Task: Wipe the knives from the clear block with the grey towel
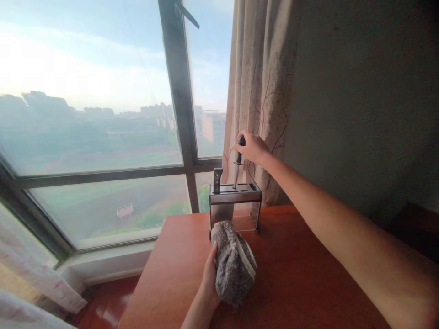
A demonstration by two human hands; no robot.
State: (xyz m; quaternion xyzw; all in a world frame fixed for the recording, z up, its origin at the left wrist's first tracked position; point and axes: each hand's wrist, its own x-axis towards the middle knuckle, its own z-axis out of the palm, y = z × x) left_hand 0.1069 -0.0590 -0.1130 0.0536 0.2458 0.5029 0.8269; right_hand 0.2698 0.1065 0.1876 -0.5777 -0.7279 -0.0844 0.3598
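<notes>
- Gripping the tool (pixel 237 171) by its black handle (pixel 239 157), the right hand (pixel 254 147) is closed, with fingers and thumb around the handle's upper part.
- Downward from that hand runs the tool's long axis, nearly upright, leaning slightly so that the top stands a little right of the foot.
- Below the hand and slightly to its left, the tool's lower end meets the top of the block (pixel 236 197) at a slot; how deep the tip sits, I cannot tell.
- Of the two hands, the right is the nearer to the tool, its arm stretched in from the right.
- Left hand (pixel 209 276): well below the tool, on the near side of the block, clasped on the cloth (pixel 233 269), thumb along its left side, other fingers hidden.
- The grey cloth is bunched up, in front of the block's lower part; whether they touch, I cannot tell.
- A knife (pixel 217 179) stands upright at the block's left end, apart from both hands.
- Under the block is the table (pixel 171 260), near its far edge.
- Beyond are the curtain (pixel 252 68), the window (pixel 103 137) to the left and a dark wall (pixel 356 91) to the right.
</notes>
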